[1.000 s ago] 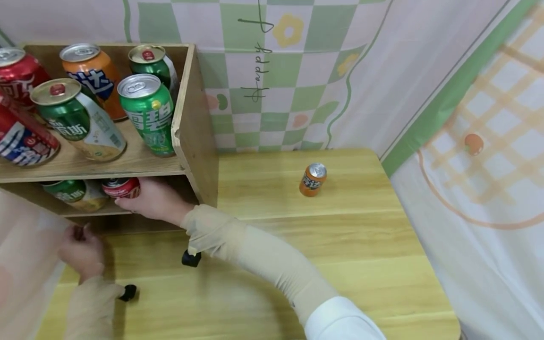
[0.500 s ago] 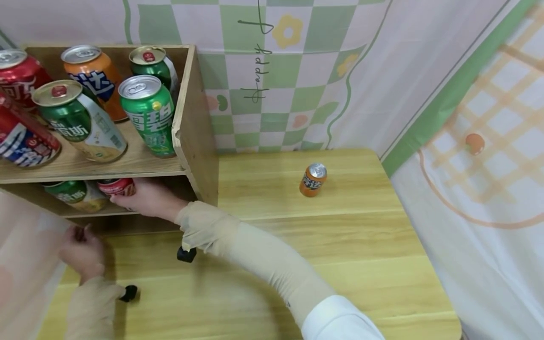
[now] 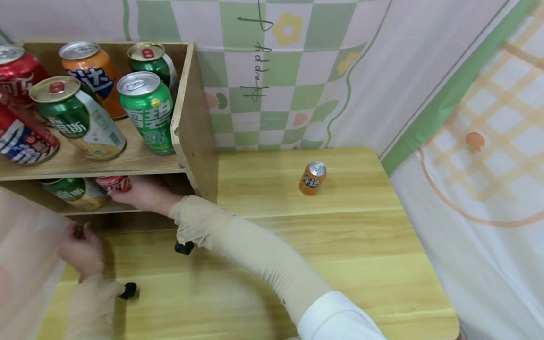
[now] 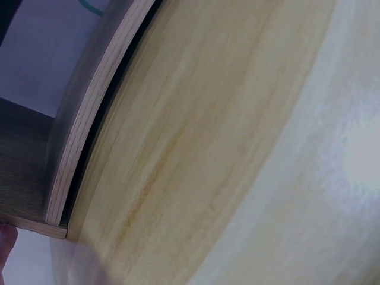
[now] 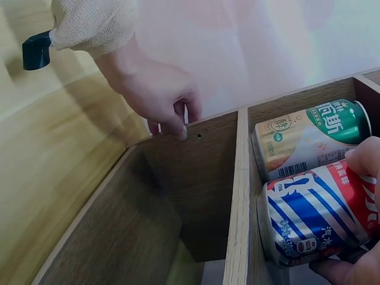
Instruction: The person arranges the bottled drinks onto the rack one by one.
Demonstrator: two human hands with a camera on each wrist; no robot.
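Observation:
My right hand (image 3: 142,192) reaches into the lower tier of a wooden shelf (image 3: 204,127). It grips a red soda can (image 5: 314,214) with blue and white stripes, thumb on one side and fingers on the other. Right alongside lies a green and white soda can (image 5: 297,141), both cans lengthwise in the right wrist view. Near the shelf's lower left corner, my left hand (image 3: 82,252) pinches the edge of a panel (image 5: 202,133), fingers curled. Only one fingertip (image 4: 7,237) of it shows in the left wrist view, at the shelf's edge.
Several cans stand on the upper tier, among them a green can (image 3: 148,113), an orange can (image 3: 95,78) and a red can (image 3: 19,80). On the table (image 3: 323,245), a small orange can (image 3: 312,179) stands to the right. Patterned cloth (image 3: 280,71) hangs behind.
My right hand has moved a little left inside the lower tier, bringing the red can up beside the green and white can. My left hand has stayed in place.

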